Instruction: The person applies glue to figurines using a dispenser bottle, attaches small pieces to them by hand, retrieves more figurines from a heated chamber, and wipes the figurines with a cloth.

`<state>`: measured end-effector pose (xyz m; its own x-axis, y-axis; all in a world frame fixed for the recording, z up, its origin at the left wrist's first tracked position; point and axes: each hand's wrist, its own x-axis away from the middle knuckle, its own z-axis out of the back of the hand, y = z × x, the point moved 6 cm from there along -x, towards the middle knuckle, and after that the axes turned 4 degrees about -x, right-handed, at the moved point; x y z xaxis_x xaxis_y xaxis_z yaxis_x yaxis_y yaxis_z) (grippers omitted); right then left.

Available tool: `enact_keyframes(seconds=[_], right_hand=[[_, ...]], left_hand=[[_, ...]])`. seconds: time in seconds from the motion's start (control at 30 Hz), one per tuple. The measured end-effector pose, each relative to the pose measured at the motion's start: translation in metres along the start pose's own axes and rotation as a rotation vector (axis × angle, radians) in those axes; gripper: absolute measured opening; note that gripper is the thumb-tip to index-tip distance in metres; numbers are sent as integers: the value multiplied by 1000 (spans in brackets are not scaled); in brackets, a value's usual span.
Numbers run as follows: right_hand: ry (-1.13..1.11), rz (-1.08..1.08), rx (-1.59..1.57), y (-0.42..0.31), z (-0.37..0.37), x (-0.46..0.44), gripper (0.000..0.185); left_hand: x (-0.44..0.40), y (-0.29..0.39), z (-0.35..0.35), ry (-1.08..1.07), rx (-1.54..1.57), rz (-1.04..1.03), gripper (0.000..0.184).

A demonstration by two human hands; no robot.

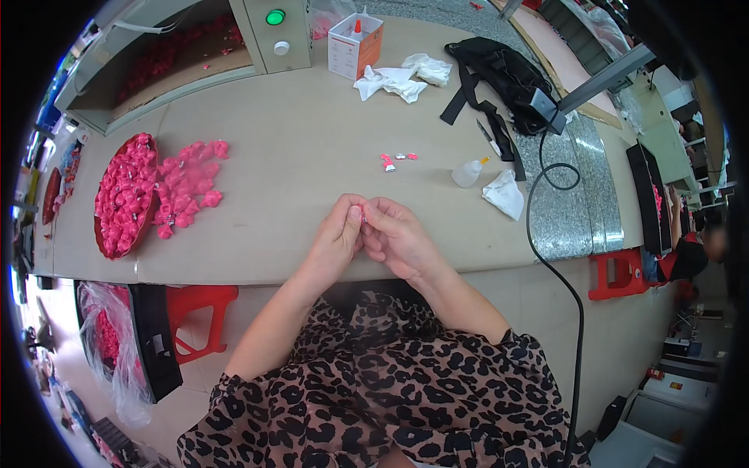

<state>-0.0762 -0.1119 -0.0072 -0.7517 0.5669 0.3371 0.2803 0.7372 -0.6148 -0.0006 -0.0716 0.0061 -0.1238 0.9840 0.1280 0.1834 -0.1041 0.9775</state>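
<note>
Near the front edge of the table, my left hand [337, 238] and my right hand [396, 238] meet, fingertips pinched together. Between the thumbs shows a sliver of a small pink piece [363, 218]; the fingers cover most of it. Just beyond my hands lie a few small pink-and-white pieces [388, 163]. To the left, a red round tray [100, 204] is heaped with small pink pieces [129, 187], and more pink pieces [187, 183] are spread on the table beside it.
Right of my hands are a small squeeze bottle [466, 175], a crumpled white tissue [504, 195] and a pen-like tool [489, 137]. Farther back stand a white-orange box [355, 48] and a black bag [499, 74]. A black cable [576, 312] hangs at right.
</note>
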Motion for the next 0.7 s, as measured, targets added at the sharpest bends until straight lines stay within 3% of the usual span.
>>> enact_keyframes(seconds=[0.7], right_hand=[[-32,-5,4,2,0,-1,17]], left_hand=[[-4,-12,2,70,-75,-46,25]])
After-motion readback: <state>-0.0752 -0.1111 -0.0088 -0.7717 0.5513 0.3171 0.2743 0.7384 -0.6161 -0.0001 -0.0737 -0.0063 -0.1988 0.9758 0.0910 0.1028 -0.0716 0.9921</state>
